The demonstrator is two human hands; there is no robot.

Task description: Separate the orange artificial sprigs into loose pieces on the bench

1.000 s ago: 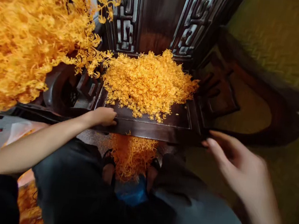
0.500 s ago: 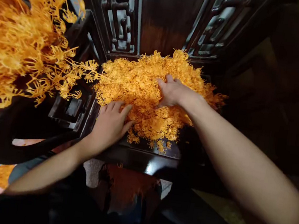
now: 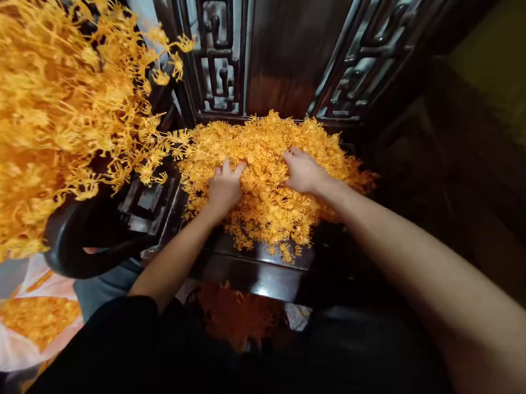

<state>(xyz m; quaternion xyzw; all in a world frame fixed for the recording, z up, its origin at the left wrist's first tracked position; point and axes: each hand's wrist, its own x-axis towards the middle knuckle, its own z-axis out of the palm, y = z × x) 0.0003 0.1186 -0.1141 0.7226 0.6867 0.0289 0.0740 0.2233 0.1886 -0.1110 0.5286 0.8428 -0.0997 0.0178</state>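
A heap of orange, flower-like branching pieces [image 3: 260, 216] covers much of a dark wooden seat [image 3: 275, 283]. My left hand [image 3: 225, 189] touches the near left part of the heap, its fingers apart and some tips among the pieces. On the right of the heap, my right hand [image 3: 305, 173] rests with thumb and fingers apart and bent into it; its fingertips are partly hidden. Neither hand visibly lifts anything. A thin branched strand [image 3: 173, 143] reaches from the heap to a larger orange mass [image 3: 35, 122] at the left.
A curved dark armrest [image 3: 63, 238] stands left of the seat. Behind it rises a carved wooden back [image 3: 293, 39]. At lower left a whitish plastic bag [image 3: 5, 347] holds more orange pieces [image 3: 40, 319]. A reddish-orange clump [image 3: 237, 316] shows below the seat edge.
My left hand has moved forward and right, from the heap's near left edge onto the pieces. My right hand stays on the heap's right side. The view has shifted, showing more of the bag.
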